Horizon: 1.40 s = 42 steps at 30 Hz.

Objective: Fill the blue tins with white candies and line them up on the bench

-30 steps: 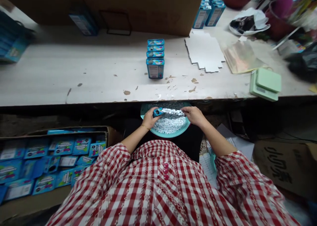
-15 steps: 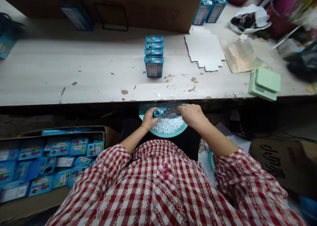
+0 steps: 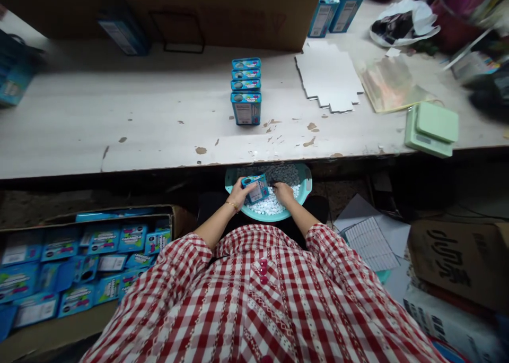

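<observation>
My left hand (image 3: 237, 194) is closed around a small blue candy box (image 3: 258, 189), tilted over a turquoise basin (image 3: 307, 185). A round dark opening shows in the box's top. The basin sits on my lap, partly under the table edge, and holds many small white candies (image 3: 267, 206). Down at the candies, my right hand (image 3: 284, 194) has its fingers closed on a scoop, of which only a dark bit shows. Directly ahead on the table stands a row of several blue candy boxes (image 3: 246, 108).
An open carton (image 3: 175, 225) of blue boxes lies at my left. On the white table (image 3: 167, 140) are a large cardboard box (image 3: 238, 18), flat white card (image 3: 330, 76), clear bags (image 3: 392, 84) and a green scale (image 3: 433, 127). Papers (image 3: 371, 241) and a brown carton (image 3: 457, 262) lie at right.
My right hand has moved from beside the box's top down into the basin with the scoop. My left hand has turned the candy box so its broad face shows.
</observation>
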Tool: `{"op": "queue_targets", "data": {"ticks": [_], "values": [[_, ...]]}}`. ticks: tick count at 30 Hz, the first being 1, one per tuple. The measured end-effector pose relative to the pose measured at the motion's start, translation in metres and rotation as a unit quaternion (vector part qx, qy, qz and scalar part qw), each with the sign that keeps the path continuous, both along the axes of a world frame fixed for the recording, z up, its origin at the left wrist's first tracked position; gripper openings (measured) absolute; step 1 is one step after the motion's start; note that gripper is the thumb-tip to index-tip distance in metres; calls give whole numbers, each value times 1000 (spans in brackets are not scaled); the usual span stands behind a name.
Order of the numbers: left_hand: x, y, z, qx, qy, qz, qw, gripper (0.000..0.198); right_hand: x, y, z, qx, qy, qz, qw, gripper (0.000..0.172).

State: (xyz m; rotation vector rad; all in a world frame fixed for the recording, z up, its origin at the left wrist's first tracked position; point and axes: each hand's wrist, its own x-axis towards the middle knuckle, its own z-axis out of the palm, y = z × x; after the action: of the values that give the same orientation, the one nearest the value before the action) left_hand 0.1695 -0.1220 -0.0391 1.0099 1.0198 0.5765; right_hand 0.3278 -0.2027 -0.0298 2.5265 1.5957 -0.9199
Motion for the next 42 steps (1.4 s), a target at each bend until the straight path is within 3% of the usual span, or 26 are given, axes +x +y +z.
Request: {"op": "queue_targets", "data": {"ticks": [3, 6, 11, 14, 19, 23, 27, 29, 31, 35, 39, 42], "values": [[-18, 4, 15, 70, -6, -17, 997, 53, 14, -5, 0, 37, 37, -11, 999, 36], [-37, 11, 27, 174, 48, -17, 983, 51, 28, -13, 10, 60, 55, -22, 996, 35], [-40, 17, 34, 316, 137, -50, 937, 43, 49, -25, 58, 110, 74, -36, 990, 31], [-26, 13, 33, 348, 155, -101, 919, 40, 49, -23, 97, 105, 46, -2, 993, 31], [-7, 4, 32, 390, 174, -159, 890, 38, 22, -4, 150, 17, -89, 110, 990, 32], [-3, 1, 29, 409, 184, -175, 876, 37, -7, 8, 177, -6, -164, 190, 968, 33], [-4, 1, 26, 392, 156, -160, 893, 36, -13, 9, 193, -7, -174, 215, 961, 33], [-6, 3, 26, 369, 126, -141, 910, 37, 0, 3, 191, -13, -178, 205, 962, 33], [-10, 5, 25, 338, 98, -117, 928, 38, 20, -6, 176, -23, -186, 178, 966, 32], [-16, 8, 14, 224, 91, -56, 969, 43, 43, -19, 109, -54, -167, 110, 978, 34], [-6, 5, -5, 38, 65, 29, 997, 47, 14, -11, 41, -60, -74, 72, 993, 39], [4, -1, -9, -31, 19, 33, 999, 53, -10, 1, 15, -39, -42, 53, 997, 39]]}}
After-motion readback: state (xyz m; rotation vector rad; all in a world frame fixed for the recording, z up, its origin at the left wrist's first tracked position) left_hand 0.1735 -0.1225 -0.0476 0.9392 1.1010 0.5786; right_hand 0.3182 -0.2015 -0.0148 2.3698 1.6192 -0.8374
